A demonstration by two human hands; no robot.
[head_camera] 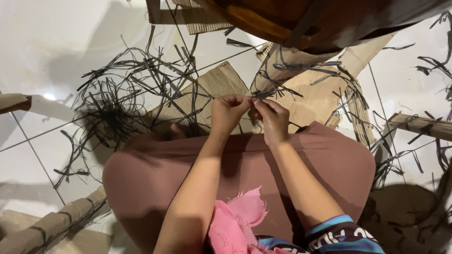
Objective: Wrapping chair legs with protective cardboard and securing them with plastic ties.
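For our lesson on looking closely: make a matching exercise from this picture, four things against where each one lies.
Things:
1. tangle of black strips
2. pink cloth
3. flat cardboard
4. rolled cardboard tubes

Places:
A. bottom left corner
B. on the lap, between the forearms
C. on the floor, left of the hands
D. on the floor beyond the right hand

Pairs: 1-C, 2-B, 3-D, 4-A

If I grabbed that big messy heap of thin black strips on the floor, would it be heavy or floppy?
Probably floppy: the tangled heap of thin black strips curls and loops loosely over the white tiled floor. Likely light too, since each strip looks thin and flat. It would perhaps lift as one clump, because the strips cross and snag one another.
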